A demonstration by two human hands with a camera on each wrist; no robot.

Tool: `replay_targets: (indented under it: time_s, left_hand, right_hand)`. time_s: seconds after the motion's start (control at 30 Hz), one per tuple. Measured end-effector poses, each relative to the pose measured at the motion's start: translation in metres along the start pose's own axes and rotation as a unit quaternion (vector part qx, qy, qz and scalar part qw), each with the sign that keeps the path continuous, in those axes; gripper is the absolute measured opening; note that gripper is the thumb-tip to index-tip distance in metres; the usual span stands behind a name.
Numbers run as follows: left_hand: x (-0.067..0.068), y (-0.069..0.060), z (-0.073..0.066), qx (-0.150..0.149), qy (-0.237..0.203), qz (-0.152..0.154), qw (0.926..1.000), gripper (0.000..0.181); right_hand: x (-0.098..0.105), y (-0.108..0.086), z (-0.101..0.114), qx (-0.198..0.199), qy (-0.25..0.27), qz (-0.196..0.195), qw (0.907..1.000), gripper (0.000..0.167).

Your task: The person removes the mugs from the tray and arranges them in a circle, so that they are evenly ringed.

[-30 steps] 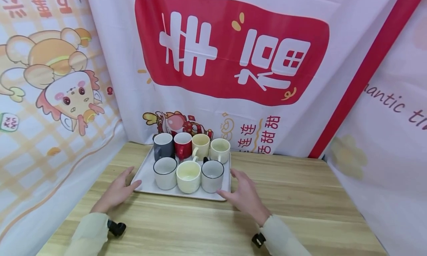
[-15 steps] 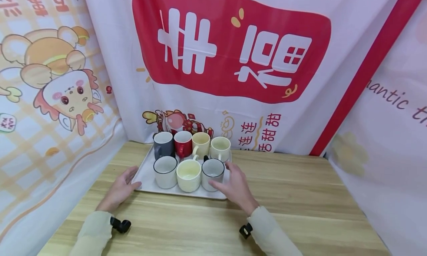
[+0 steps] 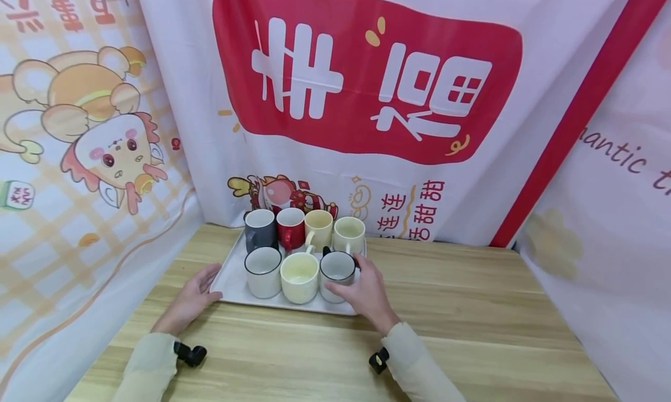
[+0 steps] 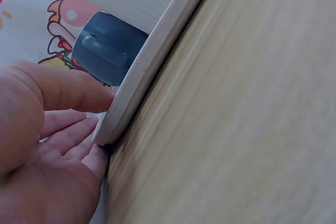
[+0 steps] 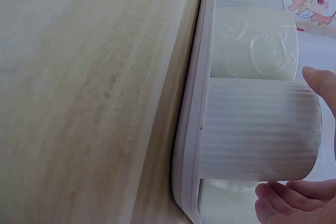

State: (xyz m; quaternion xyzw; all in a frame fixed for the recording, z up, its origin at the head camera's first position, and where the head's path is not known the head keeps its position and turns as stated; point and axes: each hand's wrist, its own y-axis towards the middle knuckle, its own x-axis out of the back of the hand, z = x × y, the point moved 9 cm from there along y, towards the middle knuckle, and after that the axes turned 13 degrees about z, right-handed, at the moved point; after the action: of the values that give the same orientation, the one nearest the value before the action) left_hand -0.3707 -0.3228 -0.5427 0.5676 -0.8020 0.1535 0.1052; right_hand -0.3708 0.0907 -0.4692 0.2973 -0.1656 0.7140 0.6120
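Observation:
A white rectangular tray (image 3: 230, 277) holds several mugs in two rows. My left hand (image 3: 191, 300) is at its front left corner; the thumb (image 4: 79, 93) touches the rim and the other fingers lie loosely along the side. My right hand (image 3: 367, 294) spans the front right mug (image 5: 262, 129), white and ribbed with a dark rim, thumb on its near side and fingers on its right. Beside it stand a pale yellow mug (image 3: 300, 279) and another white dark-rimmed mug (image 3: 263, 277). Behind are grey (image 3: 260, 230), red (image 3: 290, 230), yellow (image 3: 318, 230) and cream (image 3: 349, 233) mugs.
The tray lies on a wood-grain table (image 3: 283, 355), near its back edge. Printed cloths hang behind it and on both sides; the back cloth (image 3: 367, 180) comes down right behind the rear mugs.
My right hand has moved left from the tray's right edge to the front right mug and closed around it. The left hand stays at the corner. The mugs keep their places.

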Motion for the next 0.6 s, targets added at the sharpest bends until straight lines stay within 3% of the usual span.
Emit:
replay_targets:
  time_s: [0.13,0.6]
  left_hand:
    - [0.0004,0.0003,0.0016,-0.004,-0.006,0.001,1.0,0.084]
    - [0.0007,0.0021,0.0029,0.023,-0.011,-0.003,0.9997,0.084]
  right_hand:
    - [-0.001,0.0039,0.0018,0.009,0.009,-0.009,0.9999,0.098]
    - [-0.0044,0.0107,-0.0012,0.016,0.05,-0.021,0.9984,0.082]
